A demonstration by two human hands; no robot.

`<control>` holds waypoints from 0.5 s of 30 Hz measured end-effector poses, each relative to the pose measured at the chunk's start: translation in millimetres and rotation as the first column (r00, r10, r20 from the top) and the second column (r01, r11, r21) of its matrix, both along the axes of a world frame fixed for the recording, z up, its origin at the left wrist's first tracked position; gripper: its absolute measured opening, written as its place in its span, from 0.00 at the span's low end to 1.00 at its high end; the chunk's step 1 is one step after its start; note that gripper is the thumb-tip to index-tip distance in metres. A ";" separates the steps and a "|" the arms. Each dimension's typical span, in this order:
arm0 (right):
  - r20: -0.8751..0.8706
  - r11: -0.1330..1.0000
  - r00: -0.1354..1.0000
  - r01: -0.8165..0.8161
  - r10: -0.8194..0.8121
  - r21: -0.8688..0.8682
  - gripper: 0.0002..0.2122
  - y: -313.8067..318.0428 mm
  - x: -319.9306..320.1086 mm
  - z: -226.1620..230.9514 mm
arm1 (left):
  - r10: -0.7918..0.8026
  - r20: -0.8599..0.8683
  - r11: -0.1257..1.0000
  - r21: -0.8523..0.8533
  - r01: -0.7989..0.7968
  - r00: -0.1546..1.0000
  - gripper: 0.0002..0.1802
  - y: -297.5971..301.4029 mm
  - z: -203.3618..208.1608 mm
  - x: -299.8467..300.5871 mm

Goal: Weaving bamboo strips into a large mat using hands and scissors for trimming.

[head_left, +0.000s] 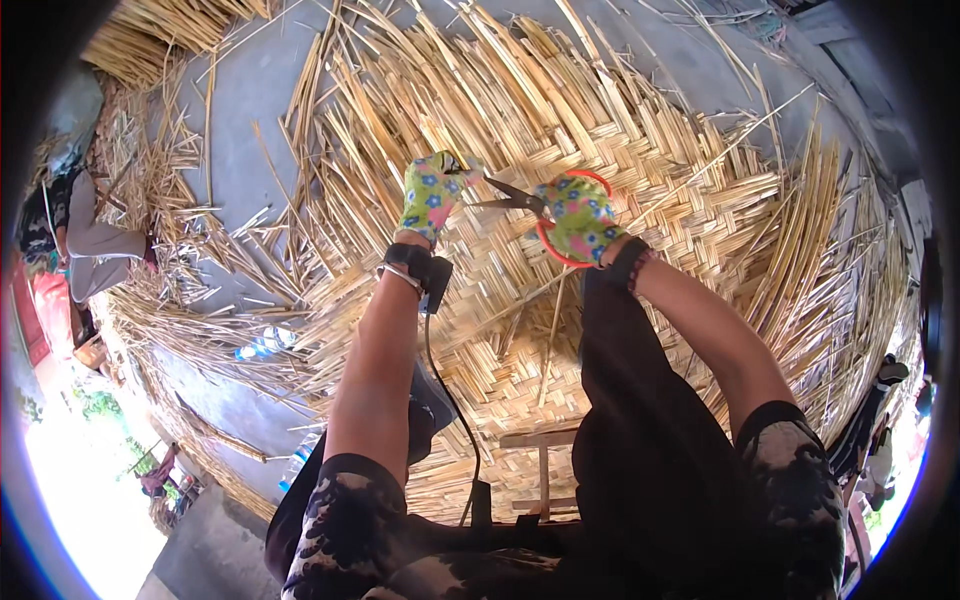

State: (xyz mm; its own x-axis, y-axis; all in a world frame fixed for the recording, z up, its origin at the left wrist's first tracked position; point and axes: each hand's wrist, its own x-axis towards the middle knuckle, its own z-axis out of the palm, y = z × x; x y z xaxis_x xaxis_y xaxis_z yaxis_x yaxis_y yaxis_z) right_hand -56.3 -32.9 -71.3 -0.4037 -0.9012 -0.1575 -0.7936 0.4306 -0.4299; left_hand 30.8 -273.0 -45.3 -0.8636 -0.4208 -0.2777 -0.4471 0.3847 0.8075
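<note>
My right hand [580, 216], in a green glove with a flower print, grips a pair of scissors [518, 201] by their orange-red handles. The dark blades are spread apart and point left, toward my other hand. My left hand [432, 192], gloved alike, is closed just beyond the blade tips; what its fingers hold, if anything, I cannot make out. Under both hands lies a partly woven mat [640, 172] of split, straw-coloured reeds. Its centre shows a slanting weave, and long unwoven reeds [480, 75] fan out at the far edge.
Loose reeds [230, 255] litter the grey floor [250, 110] on the left. Plastic bottles [266, 343] lie there too. A low wooden stool [545, 440] is beneath me, and a black cable [445, 375] runs from my left wrist. Another person [85, 220] sits at the far left.
</note>
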 end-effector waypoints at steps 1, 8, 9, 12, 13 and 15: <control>0.013 1.000 1.000 0.006 -0.006 0.026 0.22 -7.1 -1.2 -2.3 | -0.054 0.070 0.994 -0.090 0.061 0.996 0.15 -0.6 3.8 1.4; 0.226 0.967 0.967 -0.162 0.116 0.195 0.21 -31.4 -25.0 0.0 | -0.167 0.112 0.942 -0.274 0.192 0.980 0.14 3.9 27.2 2.0; 0.262 0.960 0.956 -0.188 0.130 0.207 0.21 -33.0 -27.2 0.5 | -0.133 0.109 0.967 -0.203 0.153 0.985 0.13 4.6 26.7 0.4; 0.210 0.955 0.965 -0.205 0.160 0.215 0.19 -36.8 -29.4 6.5 | 0.002 0.073 1.000 -0.028 0.000 0.997 0.11 4.1 20.9 -4.1; 0.188 0.940 0.967 -0.220 0.174 0.260 0.18 -38.5 -29.4 10.3 | 0.046 0.084 0.998 0.038 -0.049 0.995 0.11 3.1 19.0 -4.5; 0.264 0.959 0.951 -0.213 0.160 0.187 0.17 -39.9 -30.3 19.0 | 0.069 -0.018 0.997 0.036 -0.068 0.997 0.09 2.7 15.5 -3.9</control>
State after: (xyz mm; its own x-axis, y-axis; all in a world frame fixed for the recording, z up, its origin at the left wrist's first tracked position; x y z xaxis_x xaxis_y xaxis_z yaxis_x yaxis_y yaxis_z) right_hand -86.6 -72.8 -52.3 -0.1568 -0.8918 -0.4243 -0.7506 0.3868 -0.5356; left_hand 26.8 -270.3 -29.8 -0.8384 -0.4695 -0.2770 -0.4559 0.3252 0.8285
